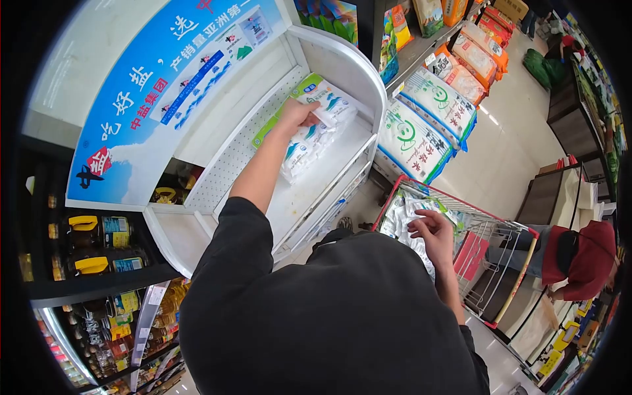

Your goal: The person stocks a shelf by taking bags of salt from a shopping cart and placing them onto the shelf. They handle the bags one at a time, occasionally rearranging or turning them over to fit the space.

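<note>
White plastic packets with blue and green print (309, 148) lie in an overlapping pile at the far end of a white display shelf (286, 207), with bright green ends showing along the back. The person's left hand (301, 118) reaches in over them, fingers curled beside the edge of a white packet; whether they pinch it or only rest against it, I cannot tell.

Lower right, more white packets (397, 218) fill one end of a metal shopping cart (473, 255). The right hand (434, 236) is over these, its fingers loosely bent and parted, with nothing visible between them.

The pile looks loose and slippery: pulling one packet from it could drag neighbours along and make them slide. A hold on just a corner might let a packet slip or strain its film. The cart's packets look heaped, so a knock could topple the uppermost ones.

Large rice sacks (409, 139) stand just beside the cart's near corner, where a shove of the cart might bump them. A blue sign (141, 118) backs the shelf; bottles of oil (122, 232) fill racks at left. At far right, a person in a red top (588, 260) bends forward.
</note>
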`<action>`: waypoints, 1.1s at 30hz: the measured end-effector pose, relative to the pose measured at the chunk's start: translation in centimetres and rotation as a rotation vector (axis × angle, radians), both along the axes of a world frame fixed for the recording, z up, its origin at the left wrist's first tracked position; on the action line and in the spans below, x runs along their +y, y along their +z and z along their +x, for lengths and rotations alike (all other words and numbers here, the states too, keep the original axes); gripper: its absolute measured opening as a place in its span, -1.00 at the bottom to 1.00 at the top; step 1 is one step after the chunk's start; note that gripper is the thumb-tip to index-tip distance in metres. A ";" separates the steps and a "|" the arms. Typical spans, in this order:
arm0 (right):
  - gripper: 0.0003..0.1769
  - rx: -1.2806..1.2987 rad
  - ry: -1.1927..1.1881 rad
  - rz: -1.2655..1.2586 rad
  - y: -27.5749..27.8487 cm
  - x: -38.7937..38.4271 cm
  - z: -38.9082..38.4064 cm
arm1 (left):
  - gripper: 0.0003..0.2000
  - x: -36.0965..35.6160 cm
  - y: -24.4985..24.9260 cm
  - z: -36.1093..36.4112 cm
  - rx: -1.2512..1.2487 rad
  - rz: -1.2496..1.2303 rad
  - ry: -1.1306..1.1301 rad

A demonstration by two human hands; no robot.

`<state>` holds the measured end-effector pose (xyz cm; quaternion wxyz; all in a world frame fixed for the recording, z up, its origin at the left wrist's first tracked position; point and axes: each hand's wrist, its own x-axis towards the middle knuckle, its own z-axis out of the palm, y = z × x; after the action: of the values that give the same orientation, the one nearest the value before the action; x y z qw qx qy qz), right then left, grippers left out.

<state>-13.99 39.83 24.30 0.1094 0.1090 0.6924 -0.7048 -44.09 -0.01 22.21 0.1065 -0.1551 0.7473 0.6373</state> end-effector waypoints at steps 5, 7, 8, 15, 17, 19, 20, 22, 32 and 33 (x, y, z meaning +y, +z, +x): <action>-0.68 -0.033 -0.031 -0.001 -1.5 0.4 1.0 | -0.44 1.2 3.9 2.3 0.188 -0.966 -0.167; -0.68 -0.043 -0.027 0.006 -1.8 0.2 1.0 | -0.32 1.7 2.1 0.7 0.572 -1.032 -0.197; -0.68 -0.051 -0.021 0.011 -1.8 0.1 0.9 | -0.19 2.1 1.7 0.2 0.963 -1.080 -0.220; -0.68 -0.027 0.040 0.102 -1.0 -1.2 -0.1 | 0.20 5.1 -4.0 -0.4 0.485 -1.221 -0.286; -0.68 -0.033 0.025 0.104 -1.0 -1.3 -0.2 | 0.20 5.7 -3.6 0.1 0.379 -1.204 -0.216; -0.68 -0.045 0.010 0.109 -1.3 -1.3 0.4 | 0.22 5.7 -3.6 -0.7 0.377 -1.197 -0.204; -0.68 -0.042 0.016 0.111 -1.7 -1.2 0.6 | 0.23 5.6 -3.6 -1.0 0.378 -1.192 -0.181; -0.68 -0.036 0.027 0.113 -2.0 -1.2 0.6 | 0.21 5.3 -3.4 -1.1 0.391 -1.193 -0.198; -0.86 -0.084 -0.031 0.131 -2.0 -1.4 0.6 | 0.26 3.4 -4.2 -0.4 0.565 -1.240 -0.319; -0.87 -0.077 -0.039 0.125 -2.1 -1.5 0.6 | 0.26 3.4 -4.2 -0.5 0.567 -1.239 -0.320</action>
<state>-13.38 38.37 22.19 0.1153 0.1560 0.7279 -0.6576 -44.64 3.41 18.00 -0.1082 0.0971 0.9856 0.0864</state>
